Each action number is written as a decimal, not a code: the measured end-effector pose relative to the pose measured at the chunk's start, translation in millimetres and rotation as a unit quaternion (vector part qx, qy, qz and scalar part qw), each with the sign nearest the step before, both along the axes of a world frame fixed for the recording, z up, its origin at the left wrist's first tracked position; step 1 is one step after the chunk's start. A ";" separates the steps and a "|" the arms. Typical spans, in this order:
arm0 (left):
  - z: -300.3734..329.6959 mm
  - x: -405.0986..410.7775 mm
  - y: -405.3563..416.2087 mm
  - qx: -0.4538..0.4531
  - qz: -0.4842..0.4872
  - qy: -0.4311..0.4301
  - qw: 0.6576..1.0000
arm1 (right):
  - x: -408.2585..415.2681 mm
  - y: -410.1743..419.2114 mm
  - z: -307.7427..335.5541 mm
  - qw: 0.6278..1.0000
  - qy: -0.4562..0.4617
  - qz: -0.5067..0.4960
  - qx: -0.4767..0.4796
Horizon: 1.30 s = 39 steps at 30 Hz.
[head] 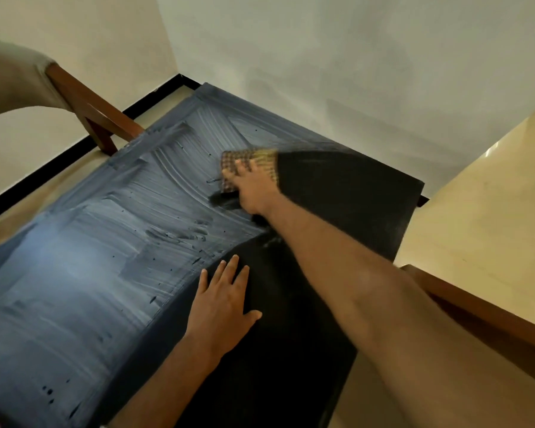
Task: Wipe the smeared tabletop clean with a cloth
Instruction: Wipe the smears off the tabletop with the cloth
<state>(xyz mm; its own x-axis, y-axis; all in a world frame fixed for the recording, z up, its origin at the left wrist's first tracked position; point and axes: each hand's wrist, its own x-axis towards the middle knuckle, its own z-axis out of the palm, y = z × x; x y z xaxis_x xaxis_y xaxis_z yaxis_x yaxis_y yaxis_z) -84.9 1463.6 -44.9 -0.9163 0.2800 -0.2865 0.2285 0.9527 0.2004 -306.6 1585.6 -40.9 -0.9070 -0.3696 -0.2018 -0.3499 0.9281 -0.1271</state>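
Observation:
A dark tabletop (346,193) fills the view. Its left part carries a whitish streaked smear (99,242); the right part is plain black. At the far middle, my right hand (254,189) presses flat on a checked brown and yellow cloth (263,160), right at the border between smeared and black surface. The fingers lie spread over the cloth and hide part of it. Nearer to me, my left hand (223,304) rests flat on the black part with its fingers apart and nothing in it, its fingertips at the smear's edge.
A wooden chair with a grey cushioned back (19,78) stands at the table's far left. A second wooden chair part (476,307) runs along the right edge. White walls meet behind the table, over a pale floor (488,193) with a black skirting strip.

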 end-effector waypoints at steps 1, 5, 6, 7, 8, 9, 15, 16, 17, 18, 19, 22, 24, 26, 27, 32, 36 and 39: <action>0.2 -0.4 0.3 0.000 0.001 -0.003 1.000 | 8.9 -10.9 -1.5 0.999 -0.004 0.035 0.005; 3.7 -0.3 2.1 -0.008 0.004 0.000 1.000 | 23.5 24.7 -4.5 0.999 -0.002 0.048 -0.003; 5.6 0.0 2.4 -0.009 0.004 0.004 1.000 | 24.6 47.1 -2.8 1.000 0.004 0.013 -0.006; 7.2 0.2 2.9 -0.008 0.004 0.003 1.000 | 25.5 74.0 -0.6 0.999 0.006 -0.033 -0.008; 8.7 0.4 3.2 -0.008 0.004 0.000 1.000 | 28.0 104.0 1.7 0.996 0.007 -0.085 -0.008; 10.2 0.7 3.8 -0.008 0.004 -0.005 1.000 | 32.3 135.7 3.0 0.991 0.006 -0.132 -0.005; 15.0 8.4 -3.4 -0.009 0.007 -0.018 1.000 | 82.3 236.1 -4.1 0.949 -0.015 -0.314 0.012; 15.3 11.9 -6.5 -0.009 0.009 -0.020 1.000 | 85.6 229.3 -4.6 0.945 -0.017 -0.326 0.013; 16.0 15.4 -10.0 -0.009 0.010 -0.021 1.000 | 86.8 217.5 -3.7 0.944 -0.020 -0.330 0.012; 16.9 19.3 -14.4 -0.010 0.013 -0.023 1.000 | 87.9 200.4 -2.5 0.946 -0.020 -0.324 0.007; 17.7 23.3 -18.8 -0.012 0.015 -0.024 1.000 | 89.3 179.1 -1.6 0.953 -0.017 -0.302 0.003; 19.2 36.5 -28.5 -0.018 0.023 -0.025 0.999 | 102.7 93.1 -0.3 0.984 -0.002 -0.180 0.005; 21.1 47.2 -33.0 -0.023 0.029 -0.025 0.999 | 118.4 26.0 1.4 0.995 0.013 -0.095 0.007; 23.8 57.4 -37.0 -0.030 0.032 -0.022 0.999 | 135.5 -32.0 3.6 1.000 0.012 -0.006 0.011; 25.2 62.4 -39.1 -0.032 0.033 -0.023 0.999 | 144.2 -52.0 4.2 0.999 -0.002 0.035 0.008; 31.9 77.5 -44.6 -0.025 0.051 -0.040 0.998 | 158.1 -19.1 3.0 0.996 -0.020 0.089 -0.011; 35.6 81.2 -48.4 -0.013 0.058 -0.057 0.997 | 149.6 115.9 6.5 0.991 -0.011 -0.131 -0.012; 38.5 83.8 -53.4 -0.010 0.057 -0.062 0.996 | 155.8 200.9 6.7 0.962 -0.027 -0.272 0.007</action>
<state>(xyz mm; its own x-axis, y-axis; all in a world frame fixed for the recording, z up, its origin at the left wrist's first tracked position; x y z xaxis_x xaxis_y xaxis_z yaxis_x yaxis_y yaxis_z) -1.1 1410.1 -6.4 -0.8994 0.1687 -0.4033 0.0926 0.9751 0.2016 -150.8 1786.4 -34.2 -0.9535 0.1599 -0.2555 0.1948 0.9737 -0.1178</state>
